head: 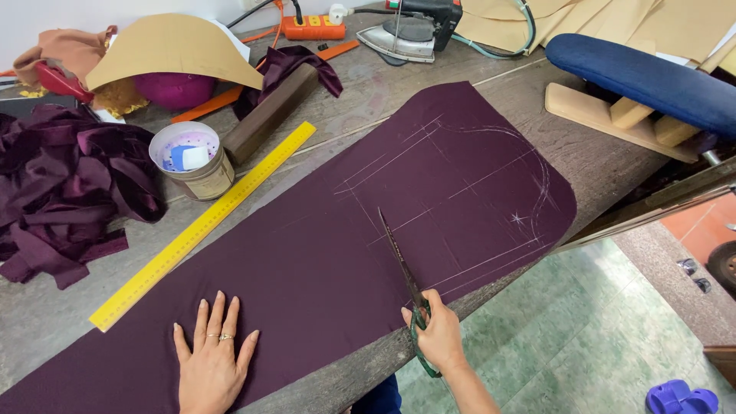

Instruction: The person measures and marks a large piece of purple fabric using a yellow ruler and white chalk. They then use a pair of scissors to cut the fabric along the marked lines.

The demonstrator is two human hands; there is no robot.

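A long piece of dark purple fabric (322,253) lies flat across the wooden table (46,322), marked with white chalk lines and a curve near its right end. My left hand (212,355) rests flat on the fabric near the front edge, fingers spread. My right hand (437,335) grips the green handles of long scissors (400,264). Their blades lie on the fabric, pointing away from me along a chalk line.
A yellow ruler (203,226) lies diagonally left of the fabric. Behind it stand a tin with chalk (192,161), a wooden block (268,115) and a heap of purple scraps (65,188). An iron (406,34), a power strip (310,27) and a blue sleeve board (644,77) sit at the back.
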